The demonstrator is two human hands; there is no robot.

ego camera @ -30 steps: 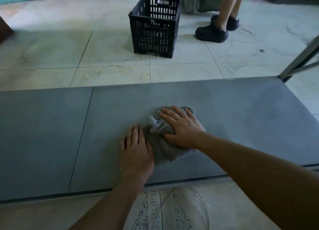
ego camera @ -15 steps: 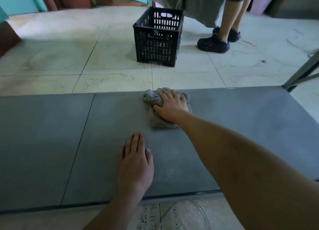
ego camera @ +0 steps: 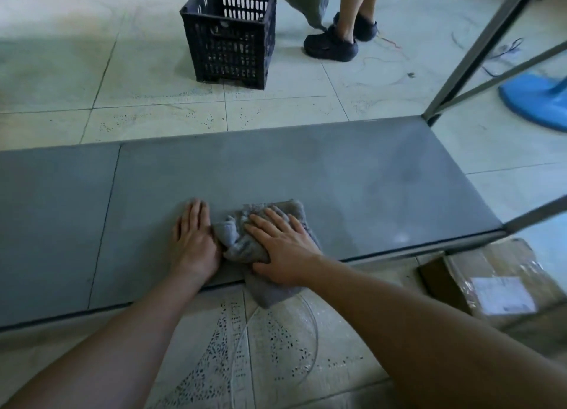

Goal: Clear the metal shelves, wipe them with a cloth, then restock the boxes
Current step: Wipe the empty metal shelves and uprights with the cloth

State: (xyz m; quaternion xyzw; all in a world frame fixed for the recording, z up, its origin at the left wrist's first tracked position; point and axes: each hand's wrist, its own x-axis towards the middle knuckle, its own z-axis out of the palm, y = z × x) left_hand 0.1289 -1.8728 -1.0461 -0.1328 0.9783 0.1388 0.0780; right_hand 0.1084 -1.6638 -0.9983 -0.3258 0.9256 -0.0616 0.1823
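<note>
Grey shelf (ego camera: 337, 175): right hand (ego camera: 283, 250) presses cloth (ego camera: 241, 246), fingers (ego camera: 277, 220) spread; left hand (ego camera: 193, 243) flat, apparently touching it.

text: none legible | box (ego camera: 503, 289) label: too blurred to read

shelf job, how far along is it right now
Cleared: the metal shelf carries only the grey cloth and two hands. In hand: wiping, the right hand pressing the cloth flat near the front edge, the left hand flat beside it. Left: restocking; a cardboard box sits on the floor by the shelf's right end, a black crate on the floor beyond. Other shelves are out of view.
</note>
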